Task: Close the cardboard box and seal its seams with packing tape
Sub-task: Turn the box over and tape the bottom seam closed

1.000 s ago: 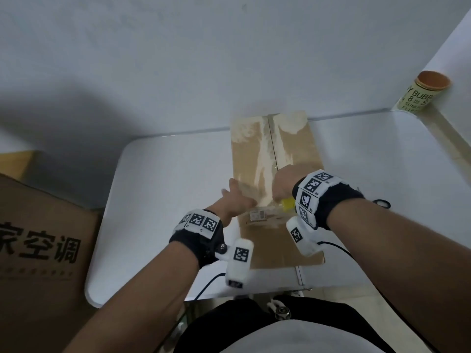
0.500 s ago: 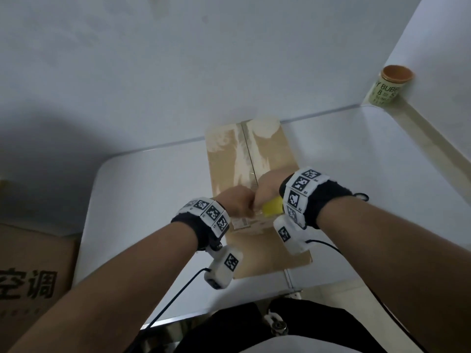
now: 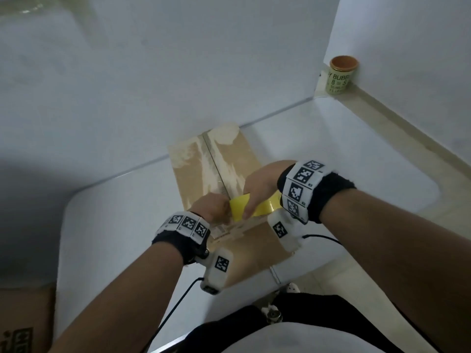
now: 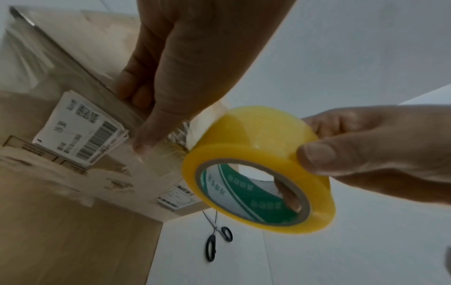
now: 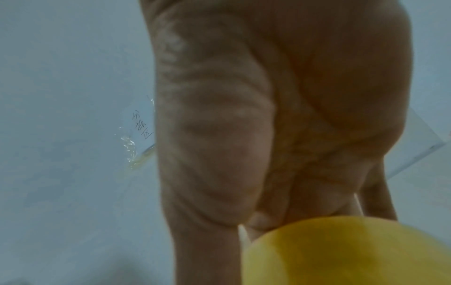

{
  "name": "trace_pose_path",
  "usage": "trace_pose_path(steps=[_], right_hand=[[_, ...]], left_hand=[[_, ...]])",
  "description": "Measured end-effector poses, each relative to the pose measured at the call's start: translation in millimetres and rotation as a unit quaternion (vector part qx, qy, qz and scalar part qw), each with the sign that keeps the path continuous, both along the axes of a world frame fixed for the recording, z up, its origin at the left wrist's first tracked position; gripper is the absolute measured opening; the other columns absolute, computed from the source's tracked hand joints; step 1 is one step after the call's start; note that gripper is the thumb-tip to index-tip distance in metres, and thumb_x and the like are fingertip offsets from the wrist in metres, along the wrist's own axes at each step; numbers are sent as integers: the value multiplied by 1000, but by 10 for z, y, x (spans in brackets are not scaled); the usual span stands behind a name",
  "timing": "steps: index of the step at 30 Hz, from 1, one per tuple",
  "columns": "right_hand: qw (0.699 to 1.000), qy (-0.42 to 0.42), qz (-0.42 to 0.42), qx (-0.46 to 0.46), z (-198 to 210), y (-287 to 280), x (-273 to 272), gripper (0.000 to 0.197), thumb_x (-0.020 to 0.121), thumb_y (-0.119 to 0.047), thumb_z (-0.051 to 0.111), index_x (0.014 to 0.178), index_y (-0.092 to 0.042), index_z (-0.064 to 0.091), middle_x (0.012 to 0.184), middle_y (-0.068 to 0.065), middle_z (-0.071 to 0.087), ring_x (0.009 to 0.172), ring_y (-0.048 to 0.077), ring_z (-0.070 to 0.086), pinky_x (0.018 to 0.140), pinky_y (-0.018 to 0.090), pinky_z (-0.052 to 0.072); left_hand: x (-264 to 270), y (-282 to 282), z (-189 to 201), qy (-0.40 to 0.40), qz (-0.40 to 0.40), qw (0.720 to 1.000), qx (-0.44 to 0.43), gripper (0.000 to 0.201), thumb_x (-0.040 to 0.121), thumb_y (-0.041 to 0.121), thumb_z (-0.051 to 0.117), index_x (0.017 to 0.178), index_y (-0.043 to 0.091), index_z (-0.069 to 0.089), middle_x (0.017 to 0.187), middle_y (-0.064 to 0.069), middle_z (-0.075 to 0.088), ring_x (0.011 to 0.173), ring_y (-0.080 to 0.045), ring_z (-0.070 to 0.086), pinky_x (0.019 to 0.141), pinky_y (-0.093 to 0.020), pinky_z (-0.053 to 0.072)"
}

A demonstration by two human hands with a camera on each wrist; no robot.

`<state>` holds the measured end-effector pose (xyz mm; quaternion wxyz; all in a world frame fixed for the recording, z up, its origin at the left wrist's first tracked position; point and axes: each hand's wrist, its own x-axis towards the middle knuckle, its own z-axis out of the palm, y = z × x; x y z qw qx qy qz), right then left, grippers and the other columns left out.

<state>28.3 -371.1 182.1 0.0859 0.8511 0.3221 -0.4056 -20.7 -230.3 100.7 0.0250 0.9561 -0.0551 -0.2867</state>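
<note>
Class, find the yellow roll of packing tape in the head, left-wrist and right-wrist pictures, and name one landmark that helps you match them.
Head: roll of tape, centre, between both hands over the cardboard box.
Left wrist: centre right.
Right wrist: blurred, bottom right corner.
Shared landmark: the right hand gripping the roll.

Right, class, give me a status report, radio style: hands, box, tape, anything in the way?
Right hand grips tape roll. Left hand pinches the tape end over the box. Flaps closed, seam untaped. Scissors on table, clear.
</note>
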Motion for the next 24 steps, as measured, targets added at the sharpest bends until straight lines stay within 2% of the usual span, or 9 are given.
trace_pose_path(steps=[4, 6, 9, 10, 12, 15, 17, 19, 24], right_hand=[[999, -40, 1, 21, -68, -73, -90, 61, 77, -66, 62, 95, -8, 65, 88, 5, 63, 77, 23, 57, 68, 32, 46], [998, -69, -5, 12, -53, -154, -103, 60, 76, -63, 66, 100, -8, 65, 91, 5, 64, 79, 24, 57, 77, 33, 50], [988, -150, -43, -8, -9, -411, 12, 52, 81, -53, 68, 109, -10, 60, 102, 1, 62, 95, 27, 58, 95, 38, 39], [981, -184, -68, -6, -18, -512, 54, 45, 80, -51, 70, 103, -14, 60, 95, -2, 63, 93, 25, 59, 95, 39, 36], [967, -218, -129, 3, -118, -651, 81, 36, 77, -49, 73, 88, -18, 61, 72, -4, 56, 78, 22, 57, 85, 37, 35], [957, -223, -185, 12, -269, -722, 40, 29, 76, -43, 73, 77, -18, 59, 67, -3, 57, 58, 17, 51, 63, 26, 36], [956, -219, -193, 24, -290, -766, 33, 34, 74, -48, 74, 78, -16, 62, 65, -2, 55, 52, 16, 49, 48, 21, 33], [958, -213, -188, 34, -294, -805, 56, 43, 72, -55, 73, 85, -14, 66, 71, -1, 58, 59, 18, 54, 46, 22, 33], [962, -217, -160, 37, -349, -902, 33, 50, 74, -62, 67, 85, -14, 57, 82, 1, 57, 71, 20, 56, 63, 28, 43]], left_hand=[[8, 10, 43, 13, 3, 1000, -12, 26, 82, 21, 70, 103, 7, 65, 104, -13, 68, 97, -29, 62, 77, -33, 47], [15, 12, 66, 21, 16, 1000, -17, 34, 81, 20, 73, 110, 3, 64, 109, -15, 67, 102, -30, 61, 83, -35, 47], [20, 35, 52, 22, 43, 998, -29, 37, 79, 24, 76, 105, -1, 64, 92, -14, 65, 81, -25, 57, 71, -32, 45], [30, 36, 38, 21, 51, 998, -30, 38, 79, 26, 76, 103, -1, 64, 82, -9, 60, 75, -21, 52, 68, -31, 42], [42, 27, 8, 22, 61, 997, -35, 39, 78, 27, 77, 102, 1, 63, 78, -4, 54, 74, -18, 47, 69, -31, 43], [49, 20, -8, 20, 63, 998, -24, 27, 77, 28, 78, 85, 11, 59, 72, 2, 49, 73, -17, 46, 69, -29, 41], [49, 24, -24, 17, 68, 997, -19, 35, 77, 28, 78, 70, 21, 44, 67, 6, 44, 72, -17, 46, 65, -25, 37], [53, 22, -39, 15, 71, 997, -14, 40, 77, 28, 77, 67, 23, 39, 67, 7, 44, 72, -16, 46, 65, -25, 36], [56, 26, -51, 23, 78, 997, -8, 40, 76, 29, 77, 67, 23, 39, 68, 6, 43, 71, -15, 44, 61, -23, 34]])
